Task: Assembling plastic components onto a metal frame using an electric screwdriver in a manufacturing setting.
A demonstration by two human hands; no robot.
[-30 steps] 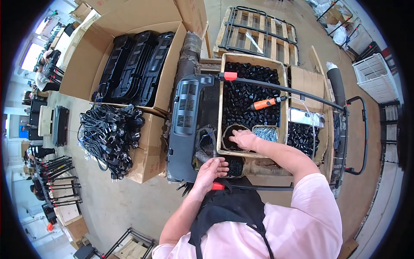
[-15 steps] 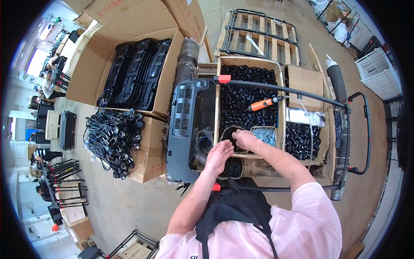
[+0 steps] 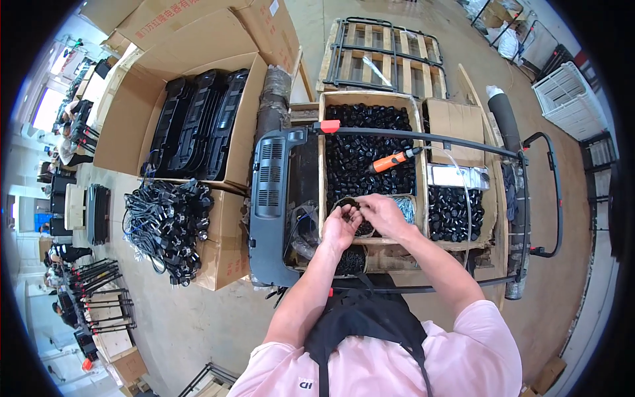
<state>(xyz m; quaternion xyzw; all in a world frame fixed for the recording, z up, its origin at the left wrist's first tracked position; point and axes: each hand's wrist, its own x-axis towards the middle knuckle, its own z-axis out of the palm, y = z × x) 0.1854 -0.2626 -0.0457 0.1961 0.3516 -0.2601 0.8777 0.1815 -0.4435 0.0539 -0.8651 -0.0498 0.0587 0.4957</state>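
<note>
Black part (image 3: 352, 206) — both hands (pinching)

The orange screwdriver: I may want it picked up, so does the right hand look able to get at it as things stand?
Probably yes. The orange screwdriver lies uncovered on top of the black parts, just beyond the right hand, with nothing between them. That hand is busy with a small black piece, though.

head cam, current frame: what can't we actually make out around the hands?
- What the left hand and right hand pinch: small, dark, covered by the fingers.
- Round container under them: contents mostly hidden by both hands.
- Small black parts in the wooden crate: too small to tell their kind.
- Grey plastic housing: its near edge is cut off by the left forearm.
</note>
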